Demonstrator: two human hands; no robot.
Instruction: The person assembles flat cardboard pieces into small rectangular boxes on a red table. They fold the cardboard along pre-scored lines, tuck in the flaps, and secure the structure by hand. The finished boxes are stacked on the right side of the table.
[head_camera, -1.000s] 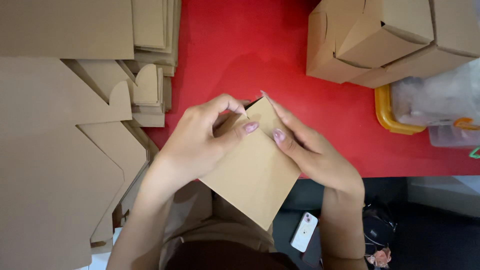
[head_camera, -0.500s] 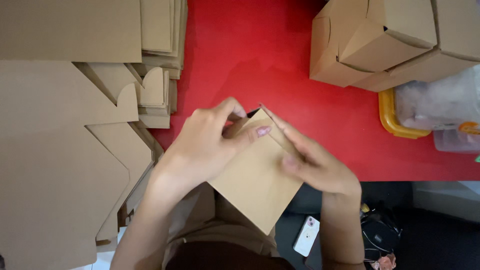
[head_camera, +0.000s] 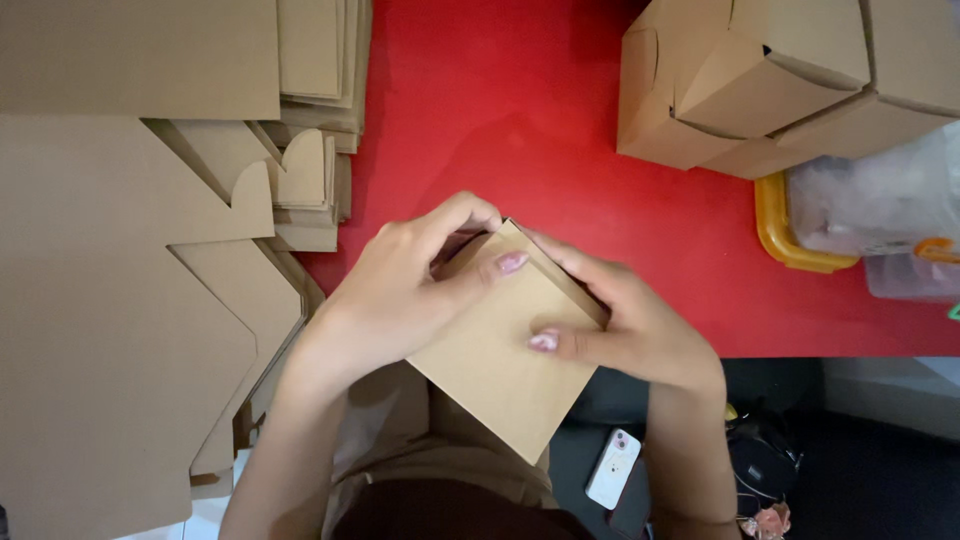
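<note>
2 hands (head_camera: 400, 300) (head_camera: 640, 330) grip 1 cardboard piece (head_camera: 505, 365) near 3 folded boxes (head_camera: 790, 80).

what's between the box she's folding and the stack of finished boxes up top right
Only bare red tabletop lies between the half-folded cardboard box and the folded boxes, in the head view.

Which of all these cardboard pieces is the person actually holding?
The brown cardboard piece over the table edge, gripped between the left hand and right hand. The flat cardboard blanks and the folded boxes lie untouched.
</note>
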